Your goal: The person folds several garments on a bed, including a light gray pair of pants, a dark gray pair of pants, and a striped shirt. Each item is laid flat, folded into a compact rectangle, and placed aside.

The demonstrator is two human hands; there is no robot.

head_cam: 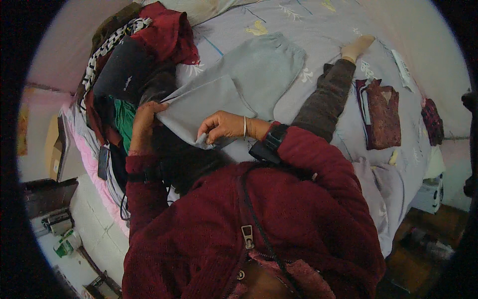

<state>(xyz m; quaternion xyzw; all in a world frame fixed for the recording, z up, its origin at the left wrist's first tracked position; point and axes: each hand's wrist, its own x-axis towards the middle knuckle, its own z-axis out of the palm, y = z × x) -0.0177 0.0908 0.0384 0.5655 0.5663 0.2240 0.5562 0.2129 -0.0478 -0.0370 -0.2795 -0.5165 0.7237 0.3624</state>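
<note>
Light grey trousers (261, 71) with a gathered elastic waistband lie across the bed in front of me, partly over my lap. At the left, my left hand (146, 112) pinches the edge of the grey cloth between thumb and fingers. My right hand (224, 127), with a bangle on its wrist, grips a lower corner of the same cloth. Between the two hands the fabric is stretched and lifted, with one layer lying over another. My outstretched leg (321, 97) in dark trousers rests to the right of the garment.
A heap of clothes, with a red garment (168, 33), a dark grey one (119, 71) and a green one (125, 119), lies at the left. A phone (103, 162) rests by the bed's left side. Folded brown clothing (384, 119) lies right on the patterned bedsheet (336, 22).
</note>
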